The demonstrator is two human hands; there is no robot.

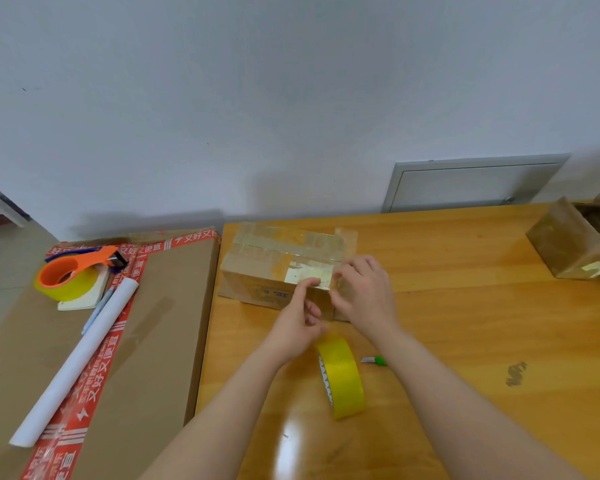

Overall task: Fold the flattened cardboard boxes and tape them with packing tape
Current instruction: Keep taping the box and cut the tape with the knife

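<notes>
The wooden table carries the cardboard box at its far left corner. The box lies flat, its long axis running left to right along the wall and one long side facing the person. It is closed and brown. Glossy clear tape crosses its top, and a pale label wraps over its near top edge.

Left of the box, off the table, lies a large flat carton banded with red printed tape. On the carton are a white rolled tube and an orange tape dispenser loaded with yellow tape. Well right of the box stands a second taped box.

The right hand curls over the box's near right corner, hiding it. The left hand pinches the near top edge with forefinger and thumb, its other fingers curled.

Nearer the person than the box, a yellow tape roll stands on edge. A small green-capped item lies just to the right of the roll.
</notes>
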